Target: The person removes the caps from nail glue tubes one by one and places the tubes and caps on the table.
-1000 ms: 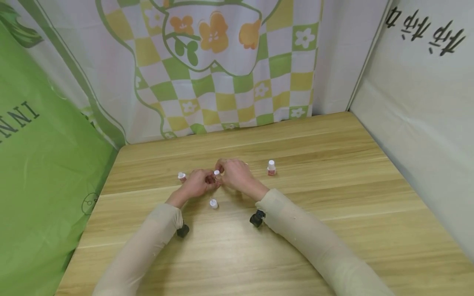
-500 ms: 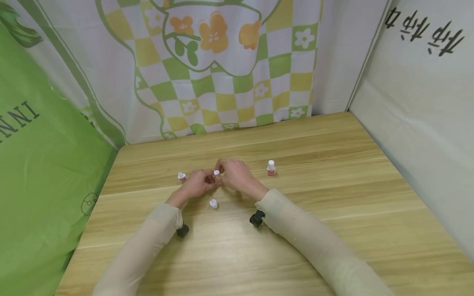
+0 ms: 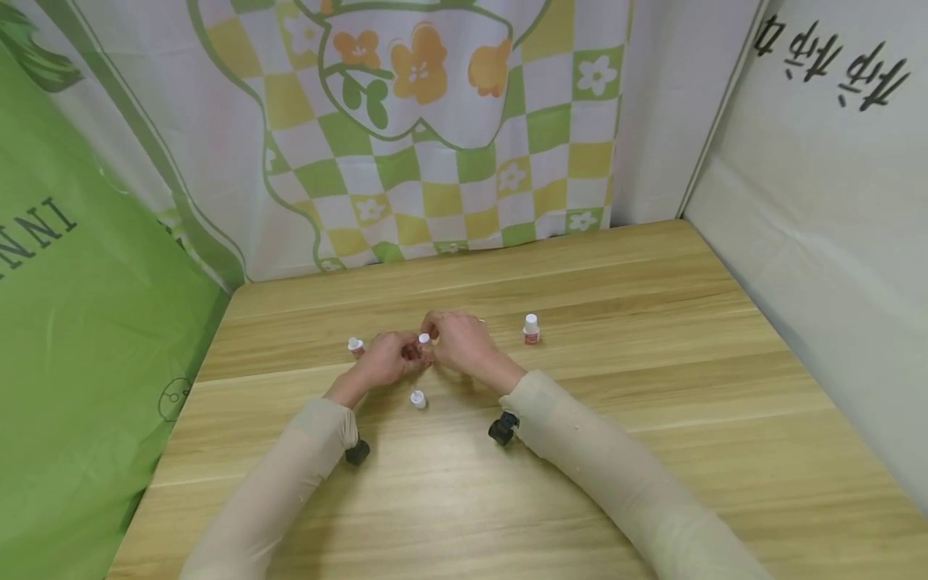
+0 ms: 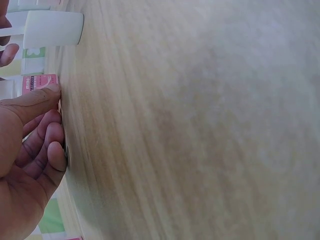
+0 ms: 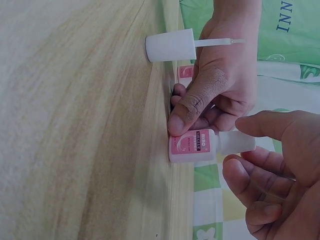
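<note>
So, left hand pinches small white pink-labelled plastic bottle upright on wood-grain tabletop; right hand grips its white cap, still on. One white brush cap off, standing nearby; rightmost white bottle capped, untouched.

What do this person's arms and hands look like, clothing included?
The left sleeve and right sleeve are long, plain and light beige. A small black device shows beside the left sleeve's end, a similar one beside the right's. The left hand and right hand are ungloved.
</note>
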Demonstrator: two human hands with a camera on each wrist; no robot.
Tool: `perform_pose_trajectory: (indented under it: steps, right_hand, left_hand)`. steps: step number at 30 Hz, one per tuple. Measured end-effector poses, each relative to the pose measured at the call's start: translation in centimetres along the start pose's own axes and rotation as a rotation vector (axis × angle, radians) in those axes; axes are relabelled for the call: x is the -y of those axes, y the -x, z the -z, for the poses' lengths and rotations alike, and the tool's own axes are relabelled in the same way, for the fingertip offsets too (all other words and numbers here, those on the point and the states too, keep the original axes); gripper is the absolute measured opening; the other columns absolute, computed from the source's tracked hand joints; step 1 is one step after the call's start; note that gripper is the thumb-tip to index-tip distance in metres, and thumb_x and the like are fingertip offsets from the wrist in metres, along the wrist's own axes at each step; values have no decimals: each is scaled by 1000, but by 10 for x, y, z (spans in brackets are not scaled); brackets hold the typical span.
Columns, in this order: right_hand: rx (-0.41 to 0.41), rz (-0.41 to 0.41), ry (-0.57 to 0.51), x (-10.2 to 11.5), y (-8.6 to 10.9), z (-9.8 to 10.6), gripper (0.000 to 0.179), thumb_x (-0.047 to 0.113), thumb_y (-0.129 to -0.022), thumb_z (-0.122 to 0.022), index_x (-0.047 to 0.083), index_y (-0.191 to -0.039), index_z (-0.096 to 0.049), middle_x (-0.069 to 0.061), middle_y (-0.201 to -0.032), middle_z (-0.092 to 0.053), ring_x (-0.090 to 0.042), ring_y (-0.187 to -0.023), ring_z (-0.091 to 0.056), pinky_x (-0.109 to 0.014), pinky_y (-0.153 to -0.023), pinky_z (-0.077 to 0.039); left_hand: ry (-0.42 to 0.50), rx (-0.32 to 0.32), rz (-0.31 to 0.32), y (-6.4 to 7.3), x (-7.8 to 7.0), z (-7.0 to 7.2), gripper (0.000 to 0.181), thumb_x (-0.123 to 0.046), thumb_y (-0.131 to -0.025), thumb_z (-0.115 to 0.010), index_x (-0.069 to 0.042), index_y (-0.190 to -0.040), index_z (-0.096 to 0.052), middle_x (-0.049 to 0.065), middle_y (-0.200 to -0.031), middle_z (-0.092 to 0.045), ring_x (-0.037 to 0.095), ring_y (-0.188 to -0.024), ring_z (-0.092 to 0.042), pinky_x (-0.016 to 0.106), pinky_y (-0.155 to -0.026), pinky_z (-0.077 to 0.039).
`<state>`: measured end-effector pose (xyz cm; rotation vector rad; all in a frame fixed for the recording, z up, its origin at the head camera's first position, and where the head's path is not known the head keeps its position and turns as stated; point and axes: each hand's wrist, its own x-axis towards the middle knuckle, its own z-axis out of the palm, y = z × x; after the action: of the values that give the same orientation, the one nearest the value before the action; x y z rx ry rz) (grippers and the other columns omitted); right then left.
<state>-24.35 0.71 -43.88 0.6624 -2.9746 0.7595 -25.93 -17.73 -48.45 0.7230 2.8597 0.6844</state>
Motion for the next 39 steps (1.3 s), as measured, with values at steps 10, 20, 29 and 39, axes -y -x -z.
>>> perform_pose_trajectory:
  steps: [10, 20, 29, 39]
  right_hand:
    - [5, 0, 8, 1, -1, 0, 17, 30, -82, -69, 23, -96, -64, 9, -92, -66, -13, -80, -60, -30, -64, -48]
    - [-1, -2, 6, 0, -1, -1, 17, 34, -83, -68, 23, -95, -65, 10, -91, -66, -13, -82, -60, -30, -64, -48]
    - [-2, 9, -8, 0, -1, 0, 18, 28, -82, -68, 21, -98, -66, 8, -93, -67, -14, -81, -61, -31, -65, -49]
    - [-3, -2, -14, -1, -1, -1, 17, 32, -83, -68, 22, -96, -65, 9, -92, -66, -14, -82, -61, -32, -69, -49]
  left_hand:
    - [21, 8, -1, 1, -1, 0, 14, -26, -81, -73, -14, -84, -65, -4, -73, -66, 8, -67, -58, 25, -66, -49]
    - [9, -8, -9, 0, 2, -1, 15, -26, -81, -73, -14, -81, -64, -3, -72, -65, 9, -66, -58, 25, -65, -48]
    - [24, -16, -16, 0, 0, 0, 14, -23, -81, -73, -13, -84, -65, -2, -73, -67, 9, -67, -59, 24, -65, -49]
    - [17, -16, -8, 0, 2, -1, 14, -24, -80, -74, -14, -83, -64, -3, -73, -66, 9, -67, -59, 25, -65, -49]
